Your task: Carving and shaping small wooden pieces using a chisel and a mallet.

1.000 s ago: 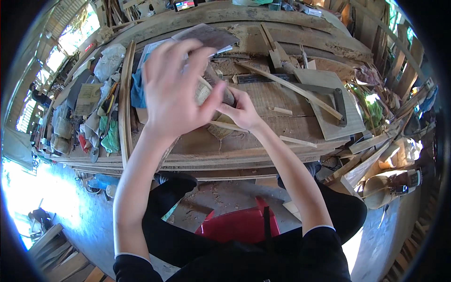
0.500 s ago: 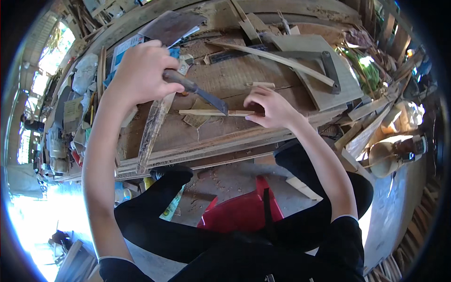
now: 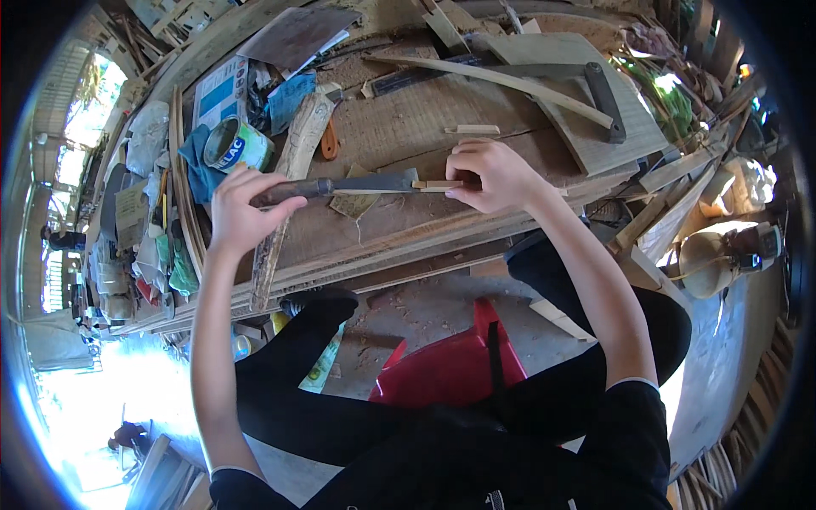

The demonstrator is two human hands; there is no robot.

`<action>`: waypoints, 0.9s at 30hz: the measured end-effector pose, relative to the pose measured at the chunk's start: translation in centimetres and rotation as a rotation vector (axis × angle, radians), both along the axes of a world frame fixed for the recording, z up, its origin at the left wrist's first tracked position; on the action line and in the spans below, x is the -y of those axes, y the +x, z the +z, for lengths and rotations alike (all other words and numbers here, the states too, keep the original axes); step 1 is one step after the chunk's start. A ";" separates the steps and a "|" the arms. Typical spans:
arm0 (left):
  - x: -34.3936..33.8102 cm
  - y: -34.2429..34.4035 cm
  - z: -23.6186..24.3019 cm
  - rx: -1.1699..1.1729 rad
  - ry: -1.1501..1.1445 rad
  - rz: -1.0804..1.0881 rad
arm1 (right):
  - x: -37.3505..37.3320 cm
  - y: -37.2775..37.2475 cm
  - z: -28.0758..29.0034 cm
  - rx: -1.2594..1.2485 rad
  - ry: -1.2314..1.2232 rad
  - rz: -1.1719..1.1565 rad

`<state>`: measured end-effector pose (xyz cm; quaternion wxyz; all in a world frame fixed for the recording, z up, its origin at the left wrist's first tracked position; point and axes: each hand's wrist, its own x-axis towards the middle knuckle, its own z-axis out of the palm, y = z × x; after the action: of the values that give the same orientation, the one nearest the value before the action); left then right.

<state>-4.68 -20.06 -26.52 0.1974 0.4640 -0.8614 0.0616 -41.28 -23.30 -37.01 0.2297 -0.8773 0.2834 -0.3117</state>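
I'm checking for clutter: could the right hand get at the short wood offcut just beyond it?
Probably yes: the offcut lies uncovered close beyond the right hand, though its grip seems occupied by the thin strip.

Over the bench (image 3: 501,93), my left hand (image 3: 253,202) has the knife (image 3: 370,183) pointing right to the wooden piece (image 3: 438,185) in my right hand (image 3: 493,176), while a stick (image 3: 308,127) passes beneath the knife's handle toward the near edge. Farther off, a tin (image 3: 246,146) sits left of the stick, an offcut (image 3: 473,129) lies beyond my right hand, and at far right a board (image 3: 629,140) has a strip (image 3: 510,85) and a square (image 3: 605,106) across it. Nearer, below the bench, a stool (image 3: 450,370) shows between my legs (image 3: 314,416).
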 end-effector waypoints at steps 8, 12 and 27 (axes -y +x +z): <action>-3.4 0.4 -4.2 -0.338 0.180 0.279 | 0.0 0.3 0.3 -0.019 -0.056 0.005; -4.4 -1.3 -4.9 -0.500 0.319 0.451 | -0.5 0.5 0.6 -0.072 -0.033 -0.035; -6.5 -0.2 -1.6 -1.016 0.754 0.462 | -1.8 2.7 1.5 -0.152 -0.091 -0.196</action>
<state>-4.87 -13.52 -28.11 0.3845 0.6450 -0.5024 -0.4287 -38.61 -21.45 -35.51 0.1358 -0.8761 0.3698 -0.2781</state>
